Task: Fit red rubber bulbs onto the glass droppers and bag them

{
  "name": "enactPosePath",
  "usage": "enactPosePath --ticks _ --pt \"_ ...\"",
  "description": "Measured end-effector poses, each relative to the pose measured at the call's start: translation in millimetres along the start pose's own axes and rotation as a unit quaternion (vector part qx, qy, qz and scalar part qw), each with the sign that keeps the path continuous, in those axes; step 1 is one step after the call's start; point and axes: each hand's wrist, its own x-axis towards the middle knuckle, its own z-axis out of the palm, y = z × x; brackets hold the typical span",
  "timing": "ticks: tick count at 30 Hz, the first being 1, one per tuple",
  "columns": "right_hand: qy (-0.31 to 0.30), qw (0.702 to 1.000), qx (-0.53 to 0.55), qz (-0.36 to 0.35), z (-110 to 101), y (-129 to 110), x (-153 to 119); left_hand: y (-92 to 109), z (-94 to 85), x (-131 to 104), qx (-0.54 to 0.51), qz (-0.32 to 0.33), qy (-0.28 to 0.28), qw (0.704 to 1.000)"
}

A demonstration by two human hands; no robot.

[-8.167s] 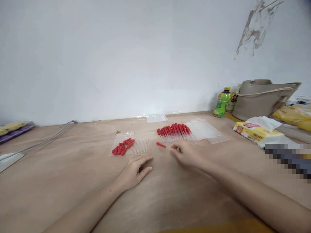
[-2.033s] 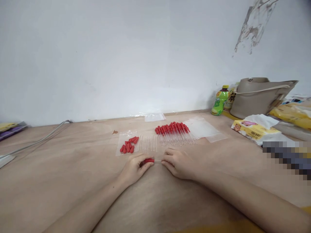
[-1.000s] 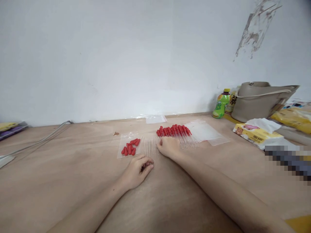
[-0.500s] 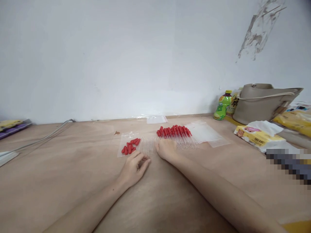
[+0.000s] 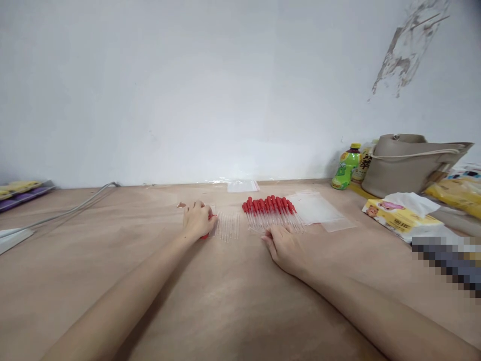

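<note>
My left hand (image 5: pixel 197 219) reaches over the small pile of red rubber bulbs (image 5: pixel 205 235) on a clear bag, covering most of them. Its fingers bend downward and their tips are hidden, so any grip is unclear. Just right of it, several clear thin tubes (image 5: pixel 229 226) without bulbs lie side by side. Farther right is a row of red-capped droppers (image 5: pixel 268 204), bulbs pointing away from me. At the lower ends of those droppers rests my right hand (image 5: pixel 286 245), fingers loosely bent and thumb apart, with nothing visible in it.
Clear plastic bags (image 5: pixel 319 208) lie right of the droppers, and another small bag (image 5: pixel 243 186) lies by the wall. At the right are a green bottle (image 5: pixel 345 168), a grey handbag (image 5: pixel 398 168) and a tissue pack (image 5: pixel 402 215). A grey cable (image 5: pixel 82 203) runs along the left.
My left hand has moved forward and left onto the red bulbs. My right hand has drawn back and right from the bare tubes to the droppers' lower ends.
</note>
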Motion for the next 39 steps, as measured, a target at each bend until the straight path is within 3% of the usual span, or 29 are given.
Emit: enactPosePath --ticks 6,11,14,17,22,26,30,39 --pt "0.0 0.999 0.038 0.023 0.9 -1.4 -1.0 6.8 4.4 8.2 0.003 -0.008 -0.014 1.0" --pt "-0.022 0.997 0.073 0.033 -3.3 -1.8 -0.8 10.4 -10.1 4.9 -0.015 0.0 0.007 1.0" --pt "-0.017 0.996 0.085 0.015 -3.3 0.1 -1.8 12.8 -20.2 -18.5 -0.068 0.059 0.023 0.996" --pt "-0.009 0.996 0.087 -0.022 1.4 3.3 -2.8 16.0 -21.7 -54.7 -0.214 0.175 0.02 0.961" --pt "-0.015 0.992 0.099 -0.077 4.5 1.9 -5.8 19.8 -13.8 -90.8 -0.322 0.185 -0.063 0.926" --pt "-0.022 0.986 0.12 -0.11 0.3 -5.5 -8.6 22.3 -14.1 -88.2 -0.358 0.178 -0.083 0.913" --pt "-0.026 0.983 0.121 -0.135 -1.9 -10.5 -9.1 24.8 -16.7 -85.9 -0.339 0.219 -0.097 0.91" --pt "-0.037 0.981 0.111 -0.158 -1.6 -14.9 -10.8 28.6 -17.4 -89.2 -0.355 0.222 -0.076 0.905"
